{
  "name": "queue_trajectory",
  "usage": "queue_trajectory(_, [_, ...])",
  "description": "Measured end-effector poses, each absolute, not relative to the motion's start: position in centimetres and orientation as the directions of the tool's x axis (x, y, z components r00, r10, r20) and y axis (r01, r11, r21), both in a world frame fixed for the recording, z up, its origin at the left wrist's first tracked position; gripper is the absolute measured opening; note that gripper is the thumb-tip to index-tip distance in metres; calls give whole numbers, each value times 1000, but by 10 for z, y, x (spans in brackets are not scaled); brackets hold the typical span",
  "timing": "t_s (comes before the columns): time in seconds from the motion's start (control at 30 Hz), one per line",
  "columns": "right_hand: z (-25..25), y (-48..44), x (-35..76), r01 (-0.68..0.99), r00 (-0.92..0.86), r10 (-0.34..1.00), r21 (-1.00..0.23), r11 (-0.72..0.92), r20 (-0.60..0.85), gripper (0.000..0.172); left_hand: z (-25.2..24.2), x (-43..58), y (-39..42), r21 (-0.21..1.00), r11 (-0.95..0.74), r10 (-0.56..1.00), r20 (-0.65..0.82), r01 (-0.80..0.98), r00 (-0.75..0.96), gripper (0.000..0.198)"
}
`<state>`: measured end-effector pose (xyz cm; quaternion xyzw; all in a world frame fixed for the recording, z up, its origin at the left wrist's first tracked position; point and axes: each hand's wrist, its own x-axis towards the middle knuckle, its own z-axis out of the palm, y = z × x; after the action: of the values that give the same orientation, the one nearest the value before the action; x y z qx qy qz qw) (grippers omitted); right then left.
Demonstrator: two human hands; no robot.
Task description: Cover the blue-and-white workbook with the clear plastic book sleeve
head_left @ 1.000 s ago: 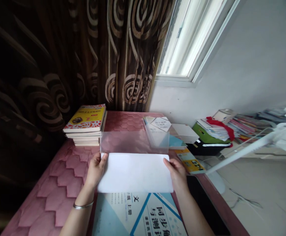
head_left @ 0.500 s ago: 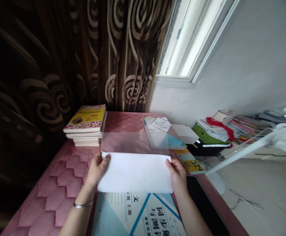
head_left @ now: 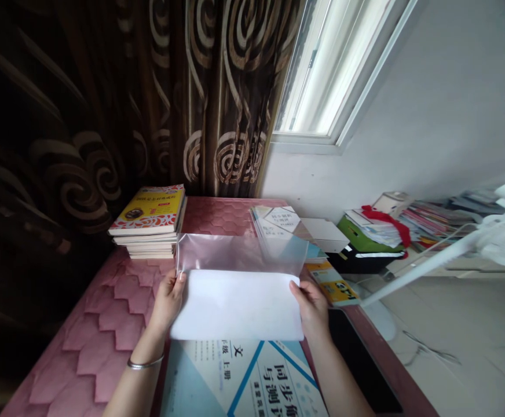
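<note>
Head view: left hand [head_left: 168, 299] pinches the left edge of a white sheet [head_left: 237, 305], thumb on top, fingers under, grip clamped on it. Right hand [head_left: 311, 306] clamps the sheet's right edge the same way. A clear plastic film [head_left: 240, 253] rises from the sheet's far edge, see-through, tilted up and away. Sheet held just above a blue-and-white workbook [head_left: 246, 379] lying near the body on the pink quilted surface [head_left: 105, 324]. Silver bangle [head_left: 145, 364] on the left wrist. Stack of books [head_left: 150, 220], yellow cover on top, sits far left by the dark swirl curtain [head_left: 105, 92]. More booklets [head_left: 278, 223] far right of the film; yellow booklet [head_left: 333, 282] near the right hand. Window [head_left: 330, 69] above.
</note>
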<state>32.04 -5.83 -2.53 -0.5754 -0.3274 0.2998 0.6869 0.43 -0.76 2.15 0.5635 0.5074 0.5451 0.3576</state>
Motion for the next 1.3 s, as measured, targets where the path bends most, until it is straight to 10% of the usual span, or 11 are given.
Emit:
queue_trajectory(0.53, [-13,-58,318,-90,509,856,-994,-54,-92,44,17,1,-7,956,-234,964,252,178,-83,36])
queue_trajectory(1.3, [11,-58,311,99,605,791,-994,39,92,44,17,-2,-9,988,-147,985,150,42,-81,49])
